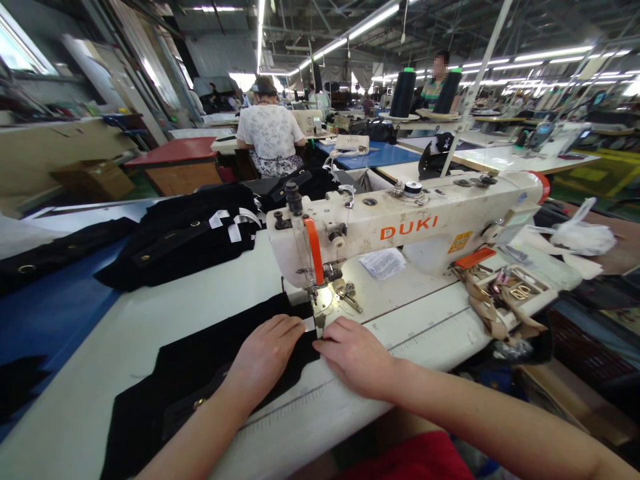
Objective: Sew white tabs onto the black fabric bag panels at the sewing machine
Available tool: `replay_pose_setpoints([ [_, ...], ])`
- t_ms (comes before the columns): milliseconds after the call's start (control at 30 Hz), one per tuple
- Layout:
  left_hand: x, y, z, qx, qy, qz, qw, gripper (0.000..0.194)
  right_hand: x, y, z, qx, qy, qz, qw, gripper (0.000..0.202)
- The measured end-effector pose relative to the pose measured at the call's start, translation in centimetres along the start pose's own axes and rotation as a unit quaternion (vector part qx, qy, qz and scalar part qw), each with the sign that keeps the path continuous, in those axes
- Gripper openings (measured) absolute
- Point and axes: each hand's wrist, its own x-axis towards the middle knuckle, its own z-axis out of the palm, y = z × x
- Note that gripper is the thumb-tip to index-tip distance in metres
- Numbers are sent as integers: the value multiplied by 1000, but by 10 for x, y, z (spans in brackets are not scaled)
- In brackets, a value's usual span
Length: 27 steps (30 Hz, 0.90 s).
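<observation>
A black fabric piece with a gold eyelet lies on the white sewing table, its right end beside the needle area of a DUKI sewing machine. My left hand rests on this fabric, fingers closed at a small white label near the right edge. Just right of it, my right hand has its fingers pinched at the fabric's edge. The machine's lamp lights the presser foot above and behind my fingertips. Parts of the fingertips are hidden.
More black pieces with white labels lie behind, at left. A tray with metal rings and tan strips stands at right. A paper slip lies under the machine arm. Ahead, a person in a patterned shirt sits with their back to me.
</observation>
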Motion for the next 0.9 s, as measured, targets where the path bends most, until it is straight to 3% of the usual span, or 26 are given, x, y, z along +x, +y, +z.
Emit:
replay_pose_setpoints([
  [300,2,0,-3,-9,-12,7,1000,28,6,6,-1,11,8,11,1000,19],
  [533,1,2,-4,37,-28,21,999,31,23,18,-1,-51,-17,11,999,14],
  [900,-8,16,-3,-6,-81,-51,995,39,24,20,1,-83,-34,-18,996,12],
])
